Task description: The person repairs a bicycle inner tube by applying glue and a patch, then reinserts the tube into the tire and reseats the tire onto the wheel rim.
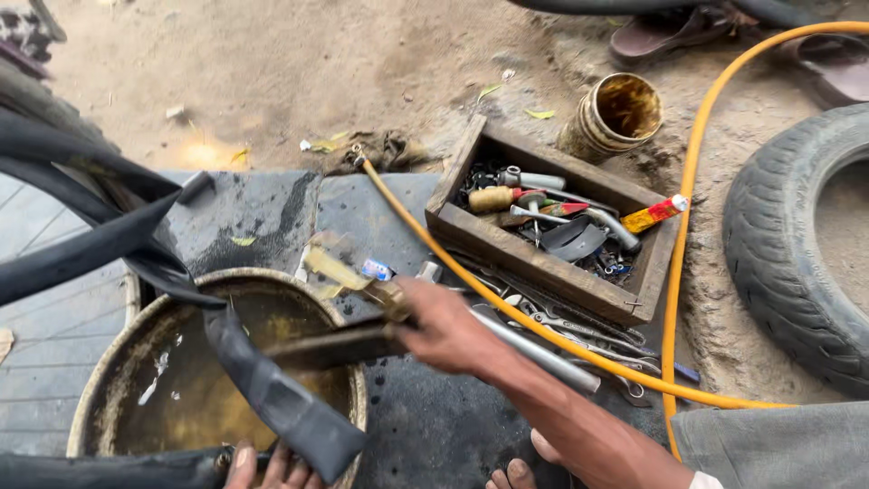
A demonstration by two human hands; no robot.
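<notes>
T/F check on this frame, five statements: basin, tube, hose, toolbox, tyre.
1. The right hand grips a dark flat tool over the basin. True.
2. The basin is dry. False: it holds murky yellowish water.
3. The left hand touches the black inner tube at the basin's near rim. True.
4. The hose is blue. False: it is orange-yellow and passes by the wooden toolbox.
5. A tyre lies inside the toolbox. False: it lies on the ground to the right of it; the box holds small tools.
</notes>
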